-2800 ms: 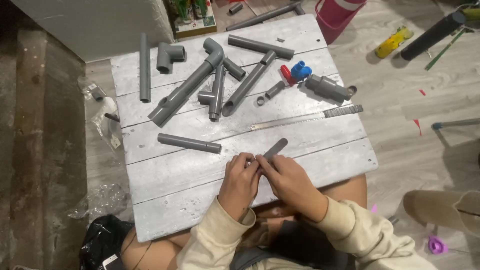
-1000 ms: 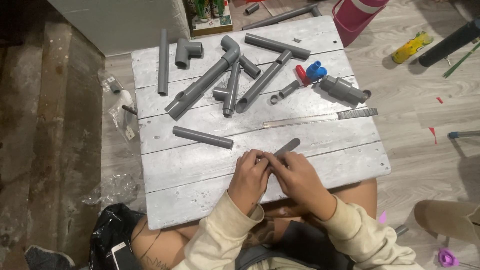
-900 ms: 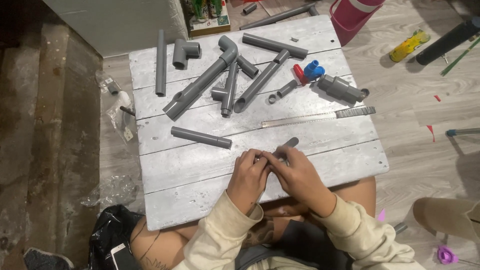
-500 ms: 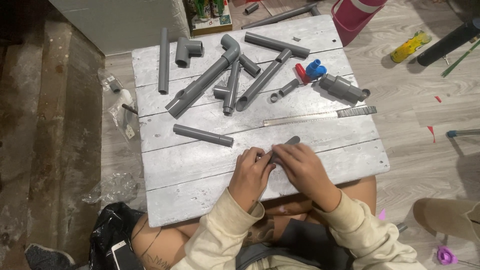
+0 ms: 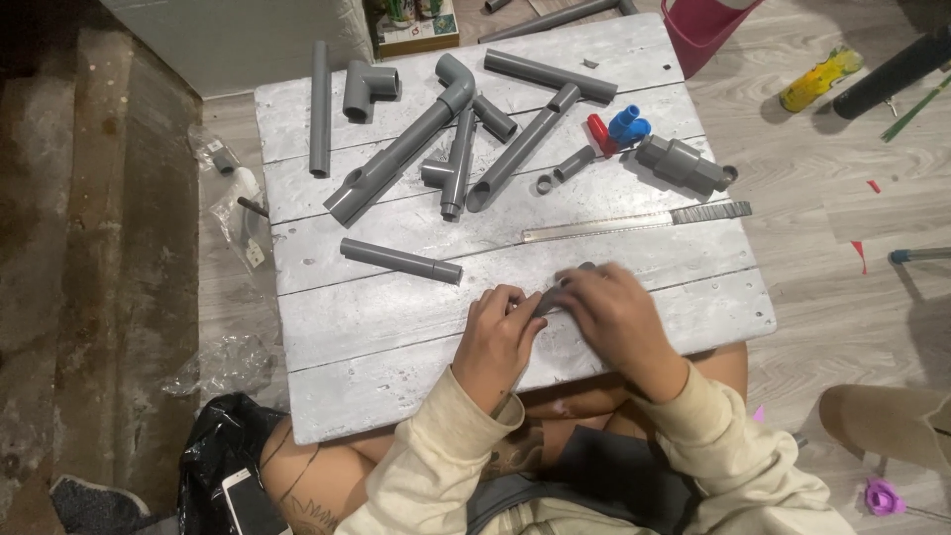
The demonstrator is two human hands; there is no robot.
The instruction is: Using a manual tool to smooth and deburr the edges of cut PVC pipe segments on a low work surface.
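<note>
Both hands meet over a short grey pipe piece (image 5: pixel 552 295) near the front of a whitewashed wooden board (image 5: pixel 396 327). My left hand (image 5: pixel 498 335) pinches its near end. My right hand (image 5: pixel 616 312) covers most of its far end, so only a small middle part shows. A loose short grey pipe (image 5: pixel 400 260) lies just left of and beyond my hands. A long metal blade with a dark handle (image 5: pixel 634 220) lies just beyond my right hand.
Further back on the board lie several grey pipes and fittings, including an elbow fitting (image 5: pixel 369 89), a long angled pipe (image 5: pixel 396 159), a grey coupling (image 5: pixel 684 163) and red and blue parts (image 5: pixel 614 129). A phone (image 5: pixel 243 498) rests by my knee. Plastic bags litter the floor at left.
My right hand has slid forward over the pipe piece, hiding more of its far end. The left hand keeps its hold. The view shifted slightly.
</note>
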